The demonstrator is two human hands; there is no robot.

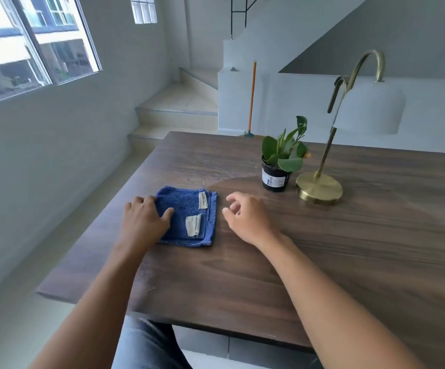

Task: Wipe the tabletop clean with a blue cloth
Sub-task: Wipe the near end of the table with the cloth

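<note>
Dark wooden tabletop (322, 249) looks not yet wiped, I judge. Folded blue terry cloth (189, 217) lies flat near its left edge; my left hand (144, 222) presses it with straight fingers, my right hand (245, 214) hovers beside, loosely curled, holding nothing.

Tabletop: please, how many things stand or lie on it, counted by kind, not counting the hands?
Cloth: 1, the folded blue cloth
Plant: 1, the potted plant
Lamp: 1, the brass lamp
Total: 3 on the tabletop
</note>
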